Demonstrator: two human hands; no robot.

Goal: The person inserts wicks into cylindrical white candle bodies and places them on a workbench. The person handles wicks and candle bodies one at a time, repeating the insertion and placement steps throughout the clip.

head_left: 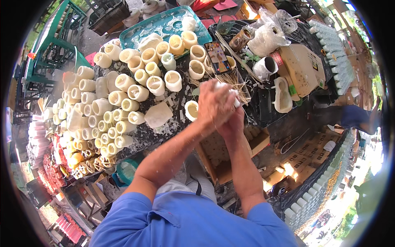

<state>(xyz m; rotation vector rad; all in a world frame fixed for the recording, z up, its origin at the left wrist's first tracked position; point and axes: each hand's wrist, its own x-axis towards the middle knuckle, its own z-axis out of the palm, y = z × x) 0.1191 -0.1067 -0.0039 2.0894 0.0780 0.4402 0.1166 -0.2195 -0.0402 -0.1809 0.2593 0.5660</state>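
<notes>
My left hand (210, 106) and my right hand (231, 123) are pressed together over the near edge of the black-covered table. Both are closed around a white waxy piece (236, 101), mostly hidden by the fingers; its full shape cannot be made out. The left hand lies over the top, slightly blurred, and the right one cups it from below. Just left of them stands a pale hollow cylinder mould (191, 110). Thin straw-coloured sticks (243, 92) lie right behind the hands, near a phone (217, 57) with a lit screen.
Many pale cylinder moulds (138, 93) crowd the table's left side, among white crumbs and a flat slab (158, 115). Behind is a teal tray (135, 36). At right are a cardboard box (302, 68) and rows of glasses (335, 57). An open carton (224, 175) sits below my arms.
</notes>
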